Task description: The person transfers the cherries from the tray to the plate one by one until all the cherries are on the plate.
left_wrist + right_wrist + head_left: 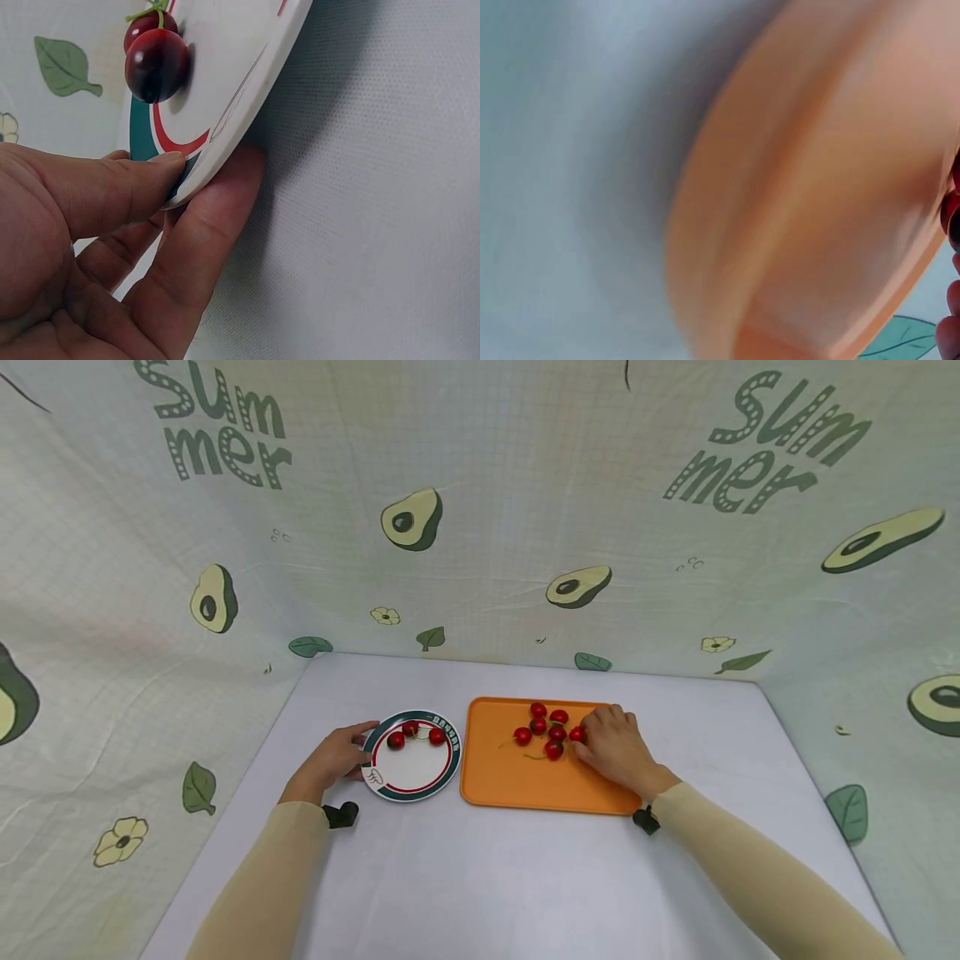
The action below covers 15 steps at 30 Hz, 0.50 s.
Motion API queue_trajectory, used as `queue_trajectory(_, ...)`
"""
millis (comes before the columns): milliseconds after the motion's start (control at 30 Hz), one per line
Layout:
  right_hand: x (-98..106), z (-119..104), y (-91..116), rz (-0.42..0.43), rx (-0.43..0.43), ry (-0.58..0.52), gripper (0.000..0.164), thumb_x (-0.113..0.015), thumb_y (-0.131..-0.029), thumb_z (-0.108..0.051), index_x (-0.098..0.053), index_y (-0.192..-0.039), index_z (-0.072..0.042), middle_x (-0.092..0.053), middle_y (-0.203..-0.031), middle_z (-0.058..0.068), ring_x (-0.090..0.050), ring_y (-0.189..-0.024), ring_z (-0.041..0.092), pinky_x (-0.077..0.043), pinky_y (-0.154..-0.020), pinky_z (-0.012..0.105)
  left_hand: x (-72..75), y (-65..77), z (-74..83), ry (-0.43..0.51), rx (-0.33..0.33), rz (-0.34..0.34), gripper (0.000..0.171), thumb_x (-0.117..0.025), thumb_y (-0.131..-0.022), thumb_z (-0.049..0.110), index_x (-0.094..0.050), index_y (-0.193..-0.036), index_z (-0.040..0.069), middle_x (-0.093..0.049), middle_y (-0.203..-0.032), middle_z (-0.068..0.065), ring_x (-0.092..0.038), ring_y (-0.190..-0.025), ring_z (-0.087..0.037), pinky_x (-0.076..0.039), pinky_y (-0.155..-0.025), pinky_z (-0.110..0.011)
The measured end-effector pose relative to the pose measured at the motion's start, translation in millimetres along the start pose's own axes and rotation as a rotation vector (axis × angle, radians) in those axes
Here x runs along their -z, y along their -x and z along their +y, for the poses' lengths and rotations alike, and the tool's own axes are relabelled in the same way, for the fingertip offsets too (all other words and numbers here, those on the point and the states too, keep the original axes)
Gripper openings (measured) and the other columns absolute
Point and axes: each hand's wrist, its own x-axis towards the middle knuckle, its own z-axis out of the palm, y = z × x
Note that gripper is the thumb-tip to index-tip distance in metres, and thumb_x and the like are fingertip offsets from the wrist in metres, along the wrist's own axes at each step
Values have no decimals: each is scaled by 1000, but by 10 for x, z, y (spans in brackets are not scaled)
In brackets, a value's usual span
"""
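At the left, my left hand (339,758) holds the edge of a round white plate (411,774) with a green and red rim. In the left wrist view the thumb (124,187) lies on top of the rim and fingers support it from below. Three dark red cherries (396,740) with stems lie on the plate. My right hand (617,745) is over the right part of an orange tray (510,785), its fingertips at a red cherry (577,734). Whether they pinch it cannot be made out. Several more cherries (553,750) lie left of that hand.
Plate and tray stand side by side on a white table (465,877), a narrow gap between them. Behind and at the sides hangs a pale cloth (487,527) printed with avocados and leaves. Black straps (342,814) show at the wrists.
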Motion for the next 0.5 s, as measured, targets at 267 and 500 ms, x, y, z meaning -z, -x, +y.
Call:
queue_trajectory(267,45,7,-7,56,31,21,39,-70,-97,-33,-64,-114,1,-62,-118,20,-49,-110,40,-40,-95,57,4,-4,-14,5,-6,3,70,-67,-98,2,-44,-162,19,-49,-145,-25,-56,-108,-32,-57,-72,-27)
queue_trajectory(500,92,-33,-71,112,69,44,40,-75,-95,-34,-64,-113,1,-61,-115,19,-50,-107,39,-42,-92,54,12,6,-10,-6,-3,2,70,-67,-98,3,-44,-162,19,-49,-147,-25,-55,-111,-33,-57,-73,-26)
